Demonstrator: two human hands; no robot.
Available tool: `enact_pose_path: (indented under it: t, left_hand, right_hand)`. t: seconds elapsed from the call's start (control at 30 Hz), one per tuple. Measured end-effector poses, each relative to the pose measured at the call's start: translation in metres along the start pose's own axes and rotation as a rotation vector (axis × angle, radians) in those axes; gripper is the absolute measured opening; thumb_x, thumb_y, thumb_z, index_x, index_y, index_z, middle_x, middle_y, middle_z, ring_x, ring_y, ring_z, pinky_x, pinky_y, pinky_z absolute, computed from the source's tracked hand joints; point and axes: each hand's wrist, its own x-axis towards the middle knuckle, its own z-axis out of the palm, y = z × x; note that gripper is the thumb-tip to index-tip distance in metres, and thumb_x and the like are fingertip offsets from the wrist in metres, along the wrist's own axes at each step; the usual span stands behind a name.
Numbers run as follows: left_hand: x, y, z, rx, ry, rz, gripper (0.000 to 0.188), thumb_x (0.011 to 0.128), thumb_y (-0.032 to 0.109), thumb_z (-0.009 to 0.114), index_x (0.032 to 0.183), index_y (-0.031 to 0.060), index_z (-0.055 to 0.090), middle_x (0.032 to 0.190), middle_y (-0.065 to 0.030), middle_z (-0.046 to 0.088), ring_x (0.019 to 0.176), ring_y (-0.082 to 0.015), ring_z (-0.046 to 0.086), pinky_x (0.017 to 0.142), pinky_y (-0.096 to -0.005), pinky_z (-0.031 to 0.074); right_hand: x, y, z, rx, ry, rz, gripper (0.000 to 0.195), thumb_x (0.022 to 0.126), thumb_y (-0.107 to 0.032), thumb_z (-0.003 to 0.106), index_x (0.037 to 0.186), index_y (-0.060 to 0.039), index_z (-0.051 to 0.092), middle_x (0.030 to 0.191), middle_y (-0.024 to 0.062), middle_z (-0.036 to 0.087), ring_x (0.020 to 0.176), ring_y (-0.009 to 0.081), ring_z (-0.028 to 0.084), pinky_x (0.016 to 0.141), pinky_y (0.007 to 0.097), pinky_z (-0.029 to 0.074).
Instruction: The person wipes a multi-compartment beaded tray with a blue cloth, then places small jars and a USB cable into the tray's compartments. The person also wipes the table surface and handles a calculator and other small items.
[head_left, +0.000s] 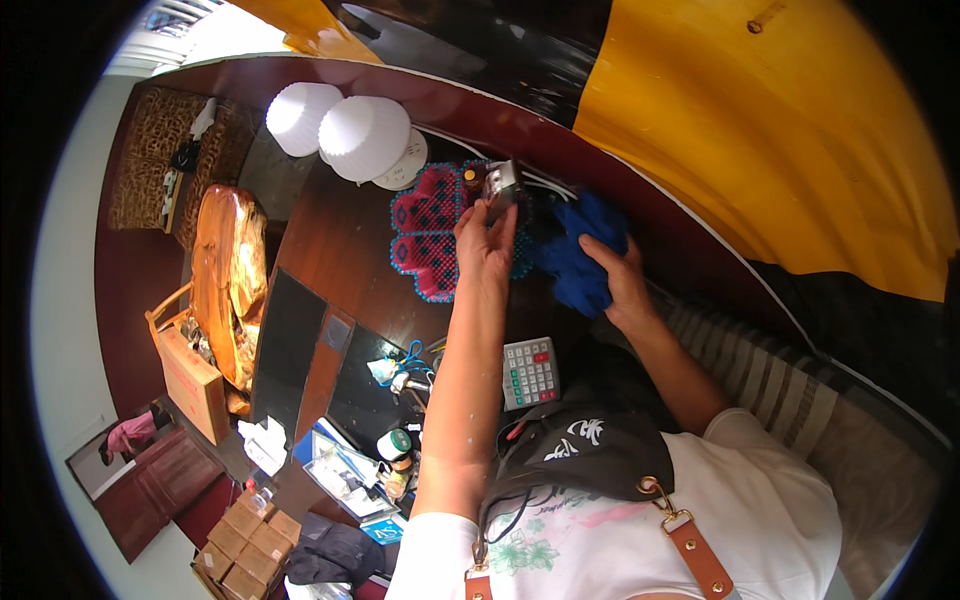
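My left hand reaches over the desk, its fingers closed around a small shiny box-shaped object; what it is I cannot tell. Bunched blue mesh cloth is gripped by my right hand, with the thumb on top. Under and beside my left hand lies a pink, black and turquoise beaded piece with a scalloped edge. Part of it is hidden by my left hand and wrist. Close to the shiny object, a small dark item with an orange top stands at the beadwork's far edge.
Two white-shaded lamps stand at the far edge of the wooden desk. A calculator lies right of my left forearm; a blue cord and a green-lidded jar lie left. Cartons are stacked lower left.
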Motion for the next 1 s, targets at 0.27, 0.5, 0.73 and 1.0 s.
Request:
enact_pose_path:
  t: [0.27, 0.5, 0.73, 1.0]
  left_hand:
    - [-0.008, -0.025, 0.009, 0.459, 0.03, 0.248, 0.046, 0.093, 0.004, 0.062, 0.126, 0.006, 0.031, 0.111, -0.0234, 0.057, 0.09, -0.0396, 0.067, 0.073, -0.0512, 0.062]
    - [-0.018, 0.024, 0.005, 1.521, -0.139, 0.346, 0.035, 0.09, 0.006, 0.053, 0.125, 0.0042, 0.057, 0.093, -0.0216, 0.07, 0.086, -0.0308, 0.072, 0.069, -0.0432, 0.059]
    - [-0.035, 0.025, 0.005, 2.196, -0.093, 0.981, 0.032, 0.083, 0.014, 0.058, 0.113, 0.0138, 0.068, 0.093, -0.0183, 0.07, 0.088, -0.0393, 0.068, 0.076, -0.0492, 0.055]
    - [-0.012, 0.025, 0.006, 2.072, -0.484, 1.232, 0.044, 0.07, 0.006, 0.067, 0.113, 0.011, 0.068, 0.116, -0.014, 0.066, 0.109, -0.0373, 0.056, 0.088, -0.0442, 0.051]
  right_hand:
    - [0.002, 0.006, -0.025, -0.084, 0.101, 0.029, 0.055, 0.083, -0.007, 0.075, 0.133, -0.0045, 0.052, 0.121, 0.0086, 0.062, 0.105, 0.0196, 0.063, 0.089, 0.0343, 0.053]
    - [0.018, 0.004, -0.012, -0.192, -0.004, -0.019, 0.054, 0.081, -0.011, 0.078, 0.129, -0.004, 0.055, 0.114, 0.0067, 0.064, 0.101, 0.0171, 0.063, 0.089, 0.0319, 0.052]
    - [0.029, 0.002, 0.015, -0.223, -0.047, -0.077, 0.056, 0.08, -0.01, 0.078, 0.13, -0.0025, 0.055, 0.117, 0.0081, 0.064, 0.104, 0.0175, 0.062, 0.092, 0.0318, 0.051]
    - [0.016, 0.018, -0.023, -0.168, 0.04, -0.008, 0.059, 0.081, -0.011, 0.077, 0.134, -0.0024, 0.052, 0.123, 0.0111, 0.062, 0.108, 0.0216, 0.062, 0.096, 0.0346, 0.051]
